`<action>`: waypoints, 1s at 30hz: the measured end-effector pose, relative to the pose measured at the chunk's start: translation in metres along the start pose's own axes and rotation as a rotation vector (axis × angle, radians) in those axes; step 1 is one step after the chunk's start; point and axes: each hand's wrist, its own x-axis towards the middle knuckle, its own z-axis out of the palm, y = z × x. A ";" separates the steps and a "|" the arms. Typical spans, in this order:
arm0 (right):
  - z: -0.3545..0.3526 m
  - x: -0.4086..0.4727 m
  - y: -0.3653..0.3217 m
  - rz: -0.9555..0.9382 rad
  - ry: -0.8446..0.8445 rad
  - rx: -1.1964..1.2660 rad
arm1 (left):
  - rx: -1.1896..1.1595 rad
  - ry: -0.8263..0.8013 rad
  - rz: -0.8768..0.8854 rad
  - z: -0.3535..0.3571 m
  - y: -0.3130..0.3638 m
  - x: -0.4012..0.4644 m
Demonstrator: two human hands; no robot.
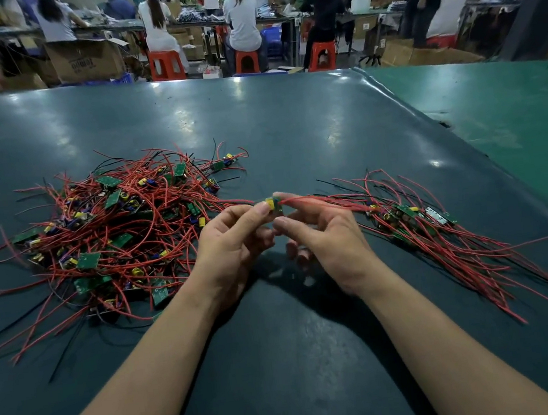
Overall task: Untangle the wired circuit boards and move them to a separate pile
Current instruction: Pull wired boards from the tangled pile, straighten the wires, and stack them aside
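- Circuit board [274, 205], small and green with a yellow component, sits raised above the table [289, 119], pinched between both hands: left hand [232, 247] grips its left end, right hand [324, 235] its right.
- Thin red wires [327, 202] trail rightward from it, blurred.
- Tangled heap [113, 227] of boards and red and black wires lies left.
- Sorted pile [441, 235] lies right, wires roughly parallel.
- Table surface is smooth, glossy dark teal.

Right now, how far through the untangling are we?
Early. Done: a small sorted pile of boards lies on the right, wires roughly aligned. In hand: one circuit board pinched between the left hand and right hand, its red wires trailing right. Left: the much larger tangled pile on the left.
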 end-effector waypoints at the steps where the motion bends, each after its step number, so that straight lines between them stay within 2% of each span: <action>1: 0.002 -0.001 -0.001 -0.003 -0.012 0.060 | 0.013 -0.005 0.006 0.000 -0.001 0.000; 6: 0.000 0.004 -0.004 0.032 0.141 0.278 | 0.161 -0.043 0.077 0.000 -0.005 -0.001; 11: 0.002 0.003 -0.002 0.085 0.124 0.189 | 0.174 -0.039 0.102 -0.001 -0.007 -0.001; 19: 0.001 0.007 -0.006 0.128 0.161 0.323 | 0.258 -0.051 0.145 -0.004 -0.008 0.002; 25: 0.001 0.005 -0.004 0.175 0.108 0.202 | 0.313 -0.011 0.202 -0.006 -0.009 0.003; 28: 0.000 0.003 -0.002 0.153 0.092 0.087 | 0.397 -0.010 0.209 -0.004 -0.011 0.000; 30: 0.000 0.002 -0.002 0.135 0.115 0.092 | 0.397 -0.011 0.179 -0.003 -0.011 0.001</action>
